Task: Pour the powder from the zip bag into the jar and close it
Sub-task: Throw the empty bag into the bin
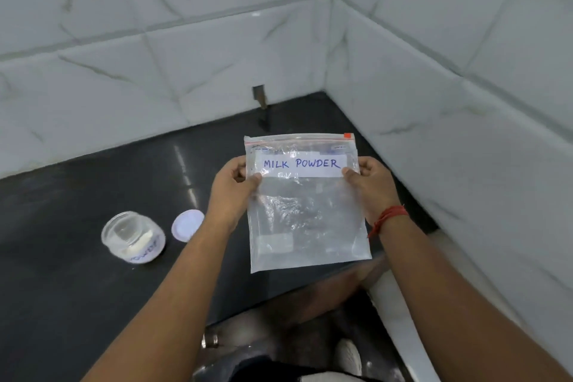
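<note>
A clear zip bag (305, 214) with a white label reading MILK POWDER hangs upright above the counter's front edge. It looks flat and see-through, and its red zip strip runs across the top. My left hand (234, 187) pinches its left edge beside the label, and my right hand (369, 184) pinches the right edge. A small clear jar (132, 237) stands open on the black counter to the left, with white powder in its bottom and a label on its side. Its white round lid (187, 225) lies flat just right of the jar.
The black counter (62, 288) fills a corner between white marble-tiled walls. A small dark fitting (260, 96) sticks out at the foot of the back wall. Below the counter's front edge, the floor and a white shoe (348, 357) show.
</note>
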Demonstrator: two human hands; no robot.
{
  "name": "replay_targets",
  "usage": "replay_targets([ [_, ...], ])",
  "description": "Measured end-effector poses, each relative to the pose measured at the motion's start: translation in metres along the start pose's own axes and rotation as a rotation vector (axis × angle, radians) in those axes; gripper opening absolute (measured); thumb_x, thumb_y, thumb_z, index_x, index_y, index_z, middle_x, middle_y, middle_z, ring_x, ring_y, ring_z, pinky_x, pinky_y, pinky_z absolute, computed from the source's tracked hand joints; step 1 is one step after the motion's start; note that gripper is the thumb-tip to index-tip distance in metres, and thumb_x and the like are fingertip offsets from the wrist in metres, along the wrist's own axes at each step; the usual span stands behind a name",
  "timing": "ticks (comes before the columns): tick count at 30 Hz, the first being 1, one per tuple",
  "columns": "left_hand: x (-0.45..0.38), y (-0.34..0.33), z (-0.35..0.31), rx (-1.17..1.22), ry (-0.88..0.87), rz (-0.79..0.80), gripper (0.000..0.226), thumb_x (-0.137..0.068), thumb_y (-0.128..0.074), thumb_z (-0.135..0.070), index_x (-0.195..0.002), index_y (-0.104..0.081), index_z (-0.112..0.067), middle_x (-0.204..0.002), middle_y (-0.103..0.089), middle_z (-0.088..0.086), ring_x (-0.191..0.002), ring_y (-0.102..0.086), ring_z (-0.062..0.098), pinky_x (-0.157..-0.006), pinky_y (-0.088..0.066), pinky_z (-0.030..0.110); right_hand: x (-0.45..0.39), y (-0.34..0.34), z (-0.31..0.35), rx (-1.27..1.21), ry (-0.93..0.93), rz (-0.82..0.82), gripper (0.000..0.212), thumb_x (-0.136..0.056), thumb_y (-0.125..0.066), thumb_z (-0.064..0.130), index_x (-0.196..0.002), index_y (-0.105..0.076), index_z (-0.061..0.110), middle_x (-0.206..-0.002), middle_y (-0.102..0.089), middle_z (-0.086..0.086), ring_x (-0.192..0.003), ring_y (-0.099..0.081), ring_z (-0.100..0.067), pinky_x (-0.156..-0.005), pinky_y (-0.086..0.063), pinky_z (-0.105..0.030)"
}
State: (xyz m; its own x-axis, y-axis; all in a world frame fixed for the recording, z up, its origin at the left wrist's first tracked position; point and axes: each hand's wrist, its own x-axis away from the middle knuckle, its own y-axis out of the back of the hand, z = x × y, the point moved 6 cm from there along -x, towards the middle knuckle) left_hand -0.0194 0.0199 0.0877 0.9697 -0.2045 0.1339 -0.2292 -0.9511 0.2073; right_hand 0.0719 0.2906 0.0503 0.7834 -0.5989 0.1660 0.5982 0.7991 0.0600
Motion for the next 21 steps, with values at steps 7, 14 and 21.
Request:
replay_targets([
  [7, 0.019, -0.058, 0.009, -0.057, -0.075, 0.269, 0.029, -0.097, -0.063, -0.008, -0.108, -0.071, -0.034, -0.100, -0.073, 0.006, -0.098, -0.071, 0.035, -0.091, -0.059, 0.055, 0.093, 0.069, -0.041, -0.123, -0.084, -0.323, 0.012, -0.090, -0.068, 0.004, -0.102, -0.066, 0.007, -0.103, -0.076, -0.015, -0.089, -0.072, -0.030, -0.087, -0.059, -0.050],
  [14, 0.101, -0.121, 0.017, -0.141, -0.130, 0.531, 0.028, -0.096, -0.060, -0.010, -0.106, -0.068, -0.035, -0.103, -0.074, -0.008, -0.098, -0.071, 0.018, -0.092, -0.059, 0.041, 0.223, 0.137, -0.088, -0.136, -0.179, -0.587, 0.013, -0.089, -0.070, 0.009, -0.101, -0.067, 0.011, -0.095, -0.075, -0.016, -0.076, -0.068, -0.025, -0.070, -0.056, -0.042],
  [21, 0.217, -0.201, 0.040, -0.261, -0.175, 0.789, 0.024, -0.097, -0.061, -0.012, -0.112, -0.068, -0.030, -0.105, -0.073, -0.009, -0.098, -0.071, 0.016, -0.090, -0.059, 0.042, 0.367, 0.209, -0.138, -0.212, -0.267, -0.851, 0.015, -0.088, -0.069, 0.011, -0.103, -0.065, 0.014, -0.096, -0.073, -0.017, -0.070, -0.067, -0.026, -0.062, -0.053, -0.041],
])
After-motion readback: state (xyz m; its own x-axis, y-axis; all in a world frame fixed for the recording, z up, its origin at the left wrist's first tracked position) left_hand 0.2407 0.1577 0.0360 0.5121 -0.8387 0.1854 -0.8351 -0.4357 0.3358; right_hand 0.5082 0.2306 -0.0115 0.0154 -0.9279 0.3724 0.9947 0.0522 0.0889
